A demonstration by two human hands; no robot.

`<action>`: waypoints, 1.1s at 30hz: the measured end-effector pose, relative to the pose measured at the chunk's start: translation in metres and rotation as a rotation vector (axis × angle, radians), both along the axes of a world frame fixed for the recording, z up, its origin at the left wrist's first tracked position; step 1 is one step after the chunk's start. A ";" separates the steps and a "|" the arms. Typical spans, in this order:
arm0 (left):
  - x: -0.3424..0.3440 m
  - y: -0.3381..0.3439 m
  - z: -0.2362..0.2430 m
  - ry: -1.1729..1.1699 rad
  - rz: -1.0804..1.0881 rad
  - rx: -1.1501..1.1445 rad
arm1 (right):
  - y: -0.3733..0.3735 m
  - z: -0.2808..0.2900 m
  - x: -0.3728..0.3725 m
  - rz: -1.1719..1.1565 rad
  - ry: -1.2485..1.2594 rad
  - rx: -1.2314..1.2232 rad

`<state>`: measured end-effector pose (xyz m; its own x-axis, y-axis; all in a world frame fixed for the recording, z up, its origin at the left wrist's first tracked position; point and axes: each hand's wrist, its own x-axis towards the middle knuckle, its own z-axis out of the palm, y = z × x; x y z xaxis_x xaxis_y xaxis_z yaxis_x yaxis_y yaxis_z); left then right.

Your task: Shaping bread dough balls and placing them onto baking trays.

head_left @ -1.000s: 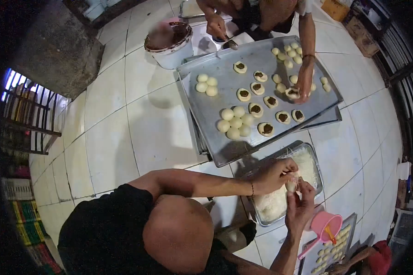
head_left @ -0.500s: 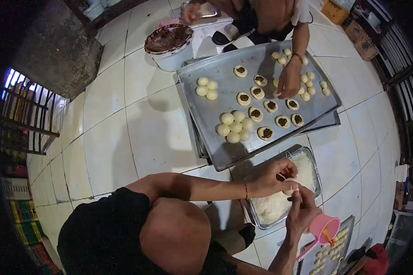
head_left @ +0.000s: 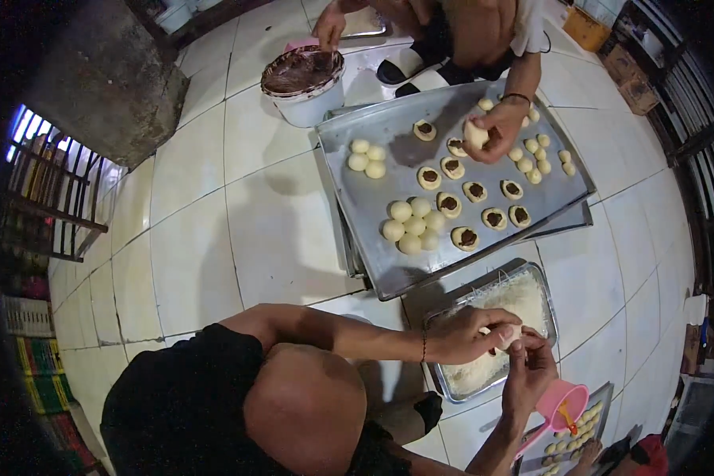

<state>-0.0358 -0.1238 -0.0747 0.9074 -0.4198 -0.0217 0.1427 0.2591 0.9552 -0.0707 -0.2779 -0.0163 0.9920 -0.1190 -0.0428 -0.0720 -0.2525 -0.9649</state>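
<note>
My left hand [head_left: 472, 337] and my right hand [head_left: 531, 373] meet over a rectangular metal pan [head_left: 531, 293] of fine white crumbly material, fingers closed round a pale dough piece [head_left: 504, 338] with some dark filling showing. Beyond, a large metal tray [head_left: 365, 206], stacked on another, bears groups of pale dough balls [head_left: 408, 226] and several flattened pieces topped with brown filling [head_left: 494, 219].
A co-worker's hand [head_left: 488, 131] holds dough over the tray, another [head_left: 329, 32] is at a bucket [head_left: 301, 107] of brown paste. At lower right are a pink dipper [head_left: 555, 397] and another tray of dough [head_left: 579, 436] beside another person [head_left: 646, 456]. A barred rack [head_left: 51, 190] stands left.
My hands have shifted slightly down, still working on the dough piece. The co-worker's spoon hand has swung to the bucket, and the other hand has lifted a dough piece from the tray.
</note>
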 end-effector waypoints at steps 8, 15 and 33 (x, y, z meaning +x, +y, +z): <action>-0.004 0.014 -0.041 0.613 -0.169 -0.429 | 0.026 -0.035 0.004 0.150 -0.038 0.053; 0.024 0.118 -0.046 0.777 -0.285 -0.310 | 0.057 -0.037 0.006 0.465 0.070 -0.052; 0.233 0.248 -0.080 -0.574 0.453 1.580 | -0.064 -0.138 -0.012 -0.264 0.203 -0.515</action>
<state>0.1975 0.1245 -0.1548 0.9757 -0.0457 0.2141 -0.0908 -0.9744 0.2057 -0.0823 -0.3422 -0.1547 0.9043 -0.4153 -0.0990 -0.3650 -0.6316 -0.6840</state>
